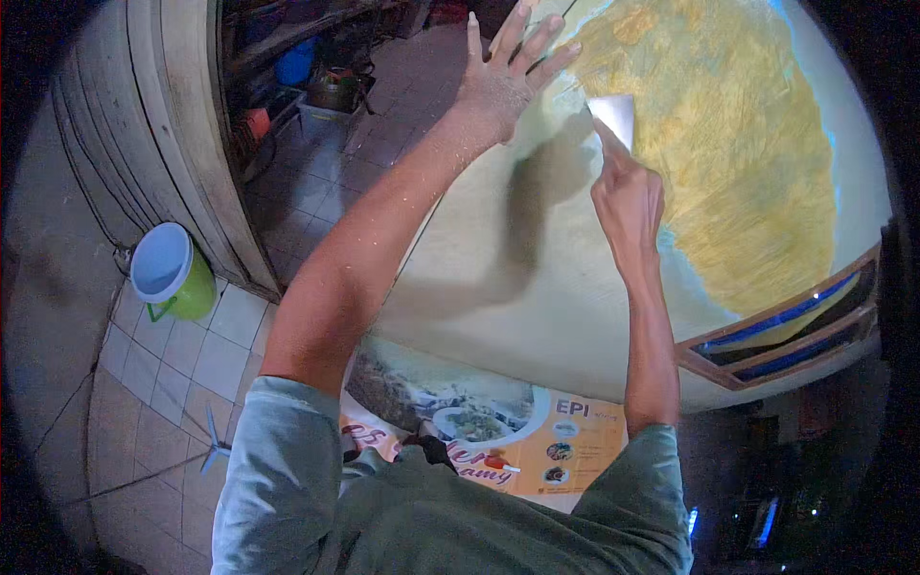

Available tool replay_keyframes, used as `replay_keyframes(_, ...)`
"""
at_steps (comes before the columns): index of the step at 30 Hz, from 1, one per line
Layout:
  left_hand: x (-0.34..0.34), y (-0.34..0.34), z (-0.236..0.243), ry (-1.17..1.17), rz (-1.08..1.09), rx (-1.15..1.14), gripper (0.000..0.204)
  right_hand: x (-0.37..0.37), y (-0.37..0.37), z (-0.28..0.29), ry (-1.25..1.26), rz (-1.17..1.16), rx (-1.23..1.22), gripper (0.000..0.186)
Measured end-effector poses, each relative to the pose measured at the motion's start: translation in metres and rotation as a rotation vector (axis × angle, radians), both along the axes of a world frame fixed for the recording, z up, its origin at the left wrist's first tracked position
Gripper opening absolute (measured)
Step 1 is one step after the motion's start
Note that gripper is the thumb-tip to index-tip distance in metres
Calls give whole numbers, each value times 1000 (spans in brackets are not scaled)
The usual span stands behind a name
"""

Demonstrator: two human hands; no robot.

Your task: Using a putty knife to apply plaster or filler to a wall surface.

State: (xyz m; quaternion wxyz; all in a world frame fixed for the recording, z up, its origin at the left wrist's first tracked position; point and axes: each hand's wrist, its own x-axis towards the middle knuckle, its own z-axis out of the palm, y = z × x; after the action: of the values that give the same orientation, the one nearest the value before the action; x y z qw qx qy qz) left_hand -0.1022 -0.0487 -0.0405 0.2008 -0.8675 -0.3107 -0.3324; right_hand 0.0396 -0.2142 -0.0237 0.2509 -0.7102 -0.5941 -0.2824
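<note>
My left hand (508, 81) is spread, fingers apart, against the upper left edge of a large pale panel (450, 297). A yellowish, mottled patch (738, 144) with pale blue edges covers the panel's right part. My right hand (628, 196) grips a flat metal scraper (613, 115), index finger laid along its blade, at the left side of that patch. A dark-framed strip with blue showing inside (776, 335) runs along the panel's lower right. The left hand casts a shadow across the pale surface.
A green bucket with a pale lid or top (172, 270) stands on tiles at left, beside a weathered wooden frame (192, 115). Through it are a blue container (295, 62) and other clutter. A printed banner (575, 426) lies below the panel. A small blue three-armed object (216, 450) is at lower left.
</note>
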Motion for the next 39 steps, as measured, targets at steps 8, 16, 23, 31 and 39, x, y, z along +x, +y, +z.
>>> replay_keyframes(8,-3,6,-3,-18,72,-26,154,10,-9,-10,45,-3,-20,52)
replay_keyframes(16,-4,2,8,26,70,34,160,13,-5,-4,-78,-18,-35,52)
replay_keyframes(23,2,1,6,-35,16,23,160,7,3,3,-24,14,-13,54)
replay_keyframes(31,-4,-11,11,-3,-49,-50,156,20,-2,-5,-3,21,-16,59)
replay_keyframes(39,9,51,-23,-226,-223,444,155,23,-1,-11,-16,66,16,52)
